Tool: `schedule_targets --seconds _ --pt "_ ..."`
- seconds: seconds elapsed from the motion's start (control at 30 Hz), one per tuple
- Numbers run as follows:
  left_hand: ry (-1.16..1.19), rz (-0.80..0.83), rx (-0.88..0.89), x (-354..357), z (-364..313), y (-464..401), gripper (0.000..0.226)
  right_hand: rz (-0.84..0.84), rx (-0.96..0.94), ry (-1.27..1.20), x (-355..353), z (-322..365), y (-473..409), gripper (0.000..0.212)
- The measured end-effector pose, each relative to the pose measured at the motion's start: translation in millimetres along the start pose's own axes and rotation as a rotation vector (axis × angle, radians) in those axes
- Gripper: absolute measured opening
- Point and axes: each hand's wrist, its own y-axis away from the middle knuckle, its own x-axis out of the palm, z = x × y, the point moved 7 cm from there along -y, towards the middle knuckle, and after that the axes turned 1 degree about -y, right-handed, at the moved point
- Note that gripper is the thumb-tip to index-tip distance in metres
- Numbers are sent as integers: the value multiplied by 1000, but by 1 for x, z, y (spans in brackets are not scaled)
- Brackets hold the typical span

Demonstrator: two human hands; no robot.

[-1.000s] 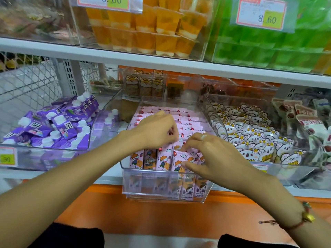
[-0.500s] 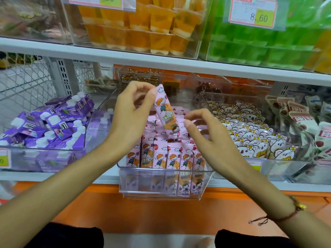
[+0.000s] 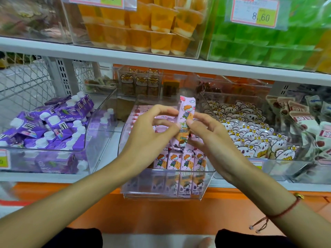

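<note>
Above a clear bin on a shop shelf, left hand, right hand, both grips pinching pink packet

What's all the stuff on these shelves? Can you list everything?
pink cartoon-printed snack packet: one, pink-orange, held upright above the clear plastic middle bin
pink snack packets in rows: many, pink, standing in that bin
purple drink cartons with white caps: many, purple, left bin
white bear-shaped packets with yellow flowers: many, white, right bin
orange jelly cups: many, orange, top shelf
green jelly cups: many, green, top shelf, right
price tag reading 8.60: one, pink-yellow, top right
left grip, right grip: both pinch the held packet
</note>
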Motion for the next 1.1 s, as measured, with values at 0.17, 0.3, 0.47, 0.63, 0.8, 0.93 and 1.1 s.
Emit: schedule_targets --seconds 0.17,0.3,0.47,0.63,0.8,0.93,1.1 --pt "-132 -4 53 4 1 3 42 -59 10 -53 1 0 1 22" --pt "-192 -18 117 1 -3 0 39 -99 -16 -46 2 1 2 25" --pt "-58 68 103 5 -3 1 25 -15 -96 18 0 12 2 39" --pt "-186 39 135 9 2 5 35 -88 -159 66 -5 14 3 36" --pt "-123 26 16 6 5 1 39 -112 -140 94 -10 14 3 30" --pt "270 178 -394 16 19 3 33 -126 -124 139 -17 17 2 28" --pt "548 238 -580 21 20 8 25 -144 -118 150 -19 17 0 21"
